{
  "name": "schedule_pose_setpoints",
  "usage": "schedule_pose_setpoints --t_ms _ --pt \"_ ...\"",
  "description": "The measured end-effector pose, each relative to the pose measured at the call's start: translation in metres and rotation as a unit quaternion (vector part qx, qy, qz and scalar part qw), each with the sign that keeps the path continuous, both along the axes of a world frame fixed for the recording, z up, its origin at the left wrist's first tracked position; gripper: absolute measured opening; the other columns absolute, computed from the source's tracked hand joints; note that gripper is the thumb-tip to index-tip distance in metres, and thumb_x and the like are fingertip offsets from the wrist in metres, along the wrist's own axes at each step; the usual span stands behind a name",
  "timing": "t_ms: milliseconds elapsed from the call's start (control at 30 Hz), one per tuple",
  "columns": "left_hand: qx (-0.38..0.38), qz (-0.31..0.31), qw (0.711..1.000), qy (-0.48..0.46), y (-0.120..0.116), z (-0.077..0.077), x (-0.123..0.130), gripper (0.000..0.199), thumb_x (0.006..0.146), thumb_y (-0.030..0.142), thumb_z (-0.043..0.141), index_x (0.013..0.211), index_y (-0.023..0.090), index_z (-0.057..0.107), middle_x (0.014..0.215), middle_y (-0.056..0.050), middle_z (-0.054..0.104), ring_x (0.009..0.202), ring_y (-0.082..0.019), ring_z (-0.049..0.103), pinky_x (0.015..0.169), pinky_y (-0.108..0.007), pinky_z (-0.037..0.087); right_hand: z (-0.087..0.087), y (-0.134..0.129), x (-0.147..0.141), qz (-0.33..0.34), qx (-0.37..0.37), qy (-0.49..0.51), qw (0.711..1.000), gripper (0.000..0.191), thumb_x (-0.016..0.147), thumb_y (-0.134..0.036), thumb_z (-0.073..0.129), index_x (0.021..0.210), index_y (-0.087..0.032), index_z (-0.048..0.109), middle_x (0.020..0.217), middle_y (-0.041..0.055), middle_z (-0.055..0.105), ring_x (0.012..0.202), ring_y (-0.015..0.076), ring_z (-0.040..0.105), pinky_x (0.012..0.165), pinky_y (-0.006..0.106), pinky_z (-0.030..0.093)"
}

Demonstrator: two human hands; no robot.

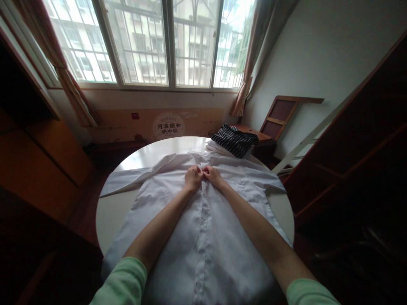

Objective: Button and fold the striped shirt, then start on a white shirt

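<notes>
A white long-sleeved shirt [171, 220] lies spread front side up, its collar toward the window and its sleeves stretched out to both sides. Down its middle runs the button placket. Just below the collar, my left hand [193, 177] pinches the placket with fingers closed. My right hand [212, 174] is right beside it, fingertips closed on the same strip of cloth. Any button between the fingertips is too small and covered to make out.
The shirt covers most of a round white table [119, 216]. Folded clothes, with a black striped garment [235, 139] on top, sit at its far right edge. A wooden chair [280, 112] stands behind them. Dark furniture [346, 148] rises at the right, below a barred window [143, 42].
</notes>
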State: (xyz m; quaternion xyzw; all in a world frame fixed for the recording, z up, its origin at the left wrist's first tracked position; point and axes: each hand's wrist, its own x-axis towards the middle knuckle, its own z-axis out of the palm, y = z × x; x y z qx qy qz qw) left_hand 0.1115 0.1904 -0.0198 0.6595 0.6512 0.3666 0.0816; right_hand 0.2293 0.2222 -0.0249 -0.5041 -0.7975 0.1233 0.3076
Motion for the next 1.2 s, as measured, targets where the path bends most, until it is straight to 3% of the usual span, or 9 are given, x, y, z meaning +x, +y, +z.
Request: schedule_pose_setpoints --t_ms 167,1200 --pt "-0.036 -0.011 0.999 -0.012 0.0017 0.0005 -0.0026 0.01 0.073 0.026 0.052 0.071 0.016 0.055 0.074 -0.004 0.06 0.07 -0.014 0.054 0.06 -0.023 0.035 -0.0002 0.0002 0.0006 0.002 -0.005 0.001 1.0 0.007 0.073 -0.015 0.054 0.075 -0.015 0.06 0.069 0.0015 0.06 0.063 0.0116 0.051 0.059 0.021 0.036" --pt "-0.012 -0.019 1.0 -0.006 0.0014 -0.0023 -0.0032 0.01 0.072 0.025 0.052 0.069 0.016 0.056 0.071 -0.004 0.06 0.067 -0.014 0.052 0.06 -0.023 0.034 0.0024 -0.0015 0.0002 -0.004 -0.008 -0.01 1.0 0.009 0.072 -0.014 0.053 0.076 -0.015 0.061 0.07 0.0024 0.062 0.065 0.0122 0.053 0.061 0.021 0.037"
